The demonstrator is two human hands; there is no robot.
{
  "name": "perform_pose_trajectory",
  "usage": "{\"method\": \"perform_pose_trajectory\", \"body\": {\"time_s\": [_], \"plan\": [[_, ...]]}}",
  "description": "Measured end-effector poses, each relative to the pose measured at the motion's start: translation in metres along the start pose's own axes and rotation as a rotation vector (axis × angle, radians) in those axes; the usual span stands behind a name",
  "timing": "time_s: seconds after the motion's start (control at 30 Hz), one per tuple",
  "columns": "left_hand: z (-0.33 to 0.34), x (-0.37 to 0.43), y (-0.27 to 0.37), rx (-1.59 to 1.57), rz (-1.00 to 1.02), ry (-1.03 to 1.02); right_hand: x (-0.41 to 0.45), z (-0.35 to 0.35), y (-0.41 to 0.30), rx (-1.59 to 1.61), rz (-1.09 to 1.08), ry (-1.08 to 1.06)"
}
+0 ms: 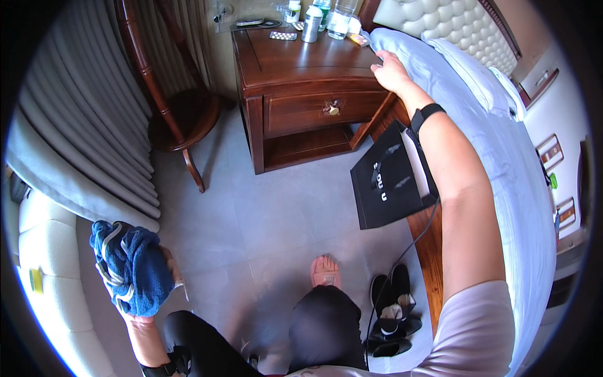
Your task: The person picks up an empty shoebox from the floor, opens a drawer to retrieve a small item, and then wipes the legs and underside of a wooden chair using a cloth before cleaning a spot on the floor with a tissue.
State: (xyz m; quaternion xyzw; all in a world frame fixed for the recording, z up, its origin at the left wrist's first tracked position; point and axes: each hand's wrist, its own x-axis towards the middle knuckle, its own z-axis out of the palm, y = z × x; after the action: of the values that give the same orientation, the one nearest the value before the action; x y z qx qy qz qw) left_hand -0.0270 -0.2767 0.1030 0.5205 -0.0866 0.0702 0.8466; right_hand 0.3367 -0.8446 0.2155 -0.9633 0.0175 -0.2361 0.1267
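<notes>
A bunched dark-blue terry cloth with pale trim (pixel 136 268) is gripped in my left hand (pixel 173 265), low on the left side. Most of that hand is hidden by the cloth. My right hand (pixel 392 74) reaches out to the right end of a dark wooden nightstand (pixel 311 61), beside the blue-grey bed sheet (pixel 452 89). Its fingers are spread and hold nothing; whether they touch the nightstand or sheet I cannot tell. Near the back of the top stand a white-and-grey bottle (pixel 312 24), a clear tumbler (pixel 341 21) and a blister pack of pills (pixel 283 36).
A black paper bag (pixel 384 184) bearing white letters leans by the wooden bed frame (pixel 426 264). Several dark shoes (pixel 391 325) sit on the floor near a thin cable (pixel 409 249). To the left are a wooden stand (pixel 188 125), grey curtains (pixel 89 89) and a white padded seat (pixel 56 264).
</notes>
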Motion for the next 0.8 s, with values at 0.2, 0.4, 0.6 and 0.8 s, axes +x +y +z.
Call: {"method": "perform_pose_trajectory", "body": {"time_s": [0.2, 0.4, 0.6, 0.8], "plan": [[0.032, 0.050, -0.003, -0.080, -0.304, -0.138, 0.104, 0.045, 0.015, -0.231, -0.016, 0.048], [0.063, 0.073, 0.001, 0.706, -0.291, 0.267, 0.149, 0.081, 0.013, -0.261, -0.014, -0.067], [0.104, 0.107, -0.015, -0.028, -0.487, 0.367, 0.161, 0.111, 0.043, -0.205, 0.080, -0.038], [0.071, 0.093, -0.003, 0.196, -0.566, 0.291, 0.181, 0.120, 0.048, -0.201, 0.099, -0.065]]}}
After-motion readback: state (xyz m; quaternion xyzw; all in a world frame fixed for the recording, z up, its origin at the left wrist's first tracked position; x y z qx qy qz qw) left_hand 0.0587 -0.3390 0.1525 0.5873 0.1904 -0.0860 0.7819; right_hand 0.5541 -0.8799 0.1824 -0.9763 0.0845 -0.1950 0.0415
